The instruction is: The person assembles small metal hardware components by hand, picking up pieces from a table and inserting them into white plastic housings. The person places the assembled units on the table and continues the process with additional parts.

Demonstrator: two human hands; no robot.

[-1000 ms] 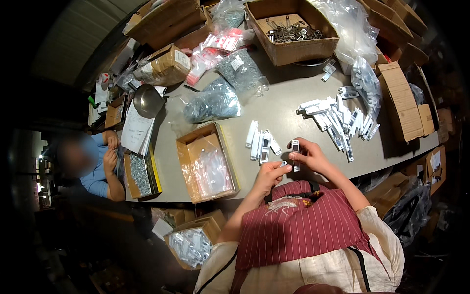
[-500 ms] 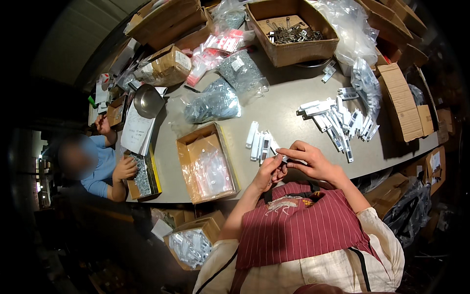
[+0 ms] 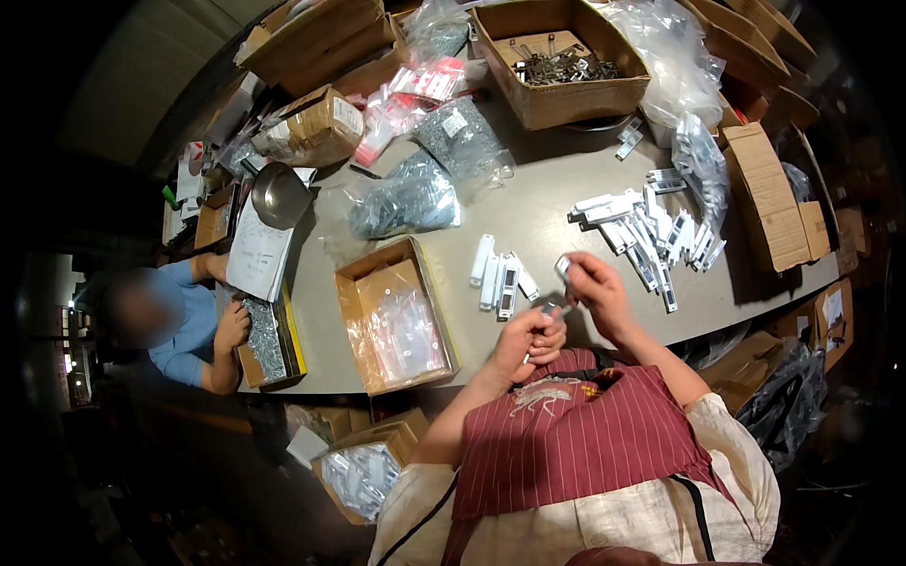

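Observation:
My left hand (image 3: 528, 344) is closed in front of my apron, around a small grey metal part (image 3: 548, 308) whose end sticks out past the thumb. To its right and slightly farther off, my right hand (image 3: 604, 294) pinches a short white rectangular piece (image 3: 563, 268) between thumb and fingertips. The two hands are apart. Just beyond my left hand lies a small group of white bar-shaped parts (image 3: 488, 269), some with dark windows. A larger loose pile of similar white parts (image 3: 646, 236) is spread on the table (image 3: 538, 203) at the right.
An open cardboard box (image 3: 436, 316) of clear plastic bags stands left of my hands. Behind are bags of metal parts (image 3: 406, 198) and a box of dark metal pieces (image 3: 528, 104). A co-worker (image 3: 184, 307) at the left reaches into a screw-filled box (image 3: 269, 349). Below sits a carton (image 3: 406, 439).
My hands were together over a small part; now the right has drawn away up and right with a white piece. The co-worker's raised hand has gone down behind the papers.

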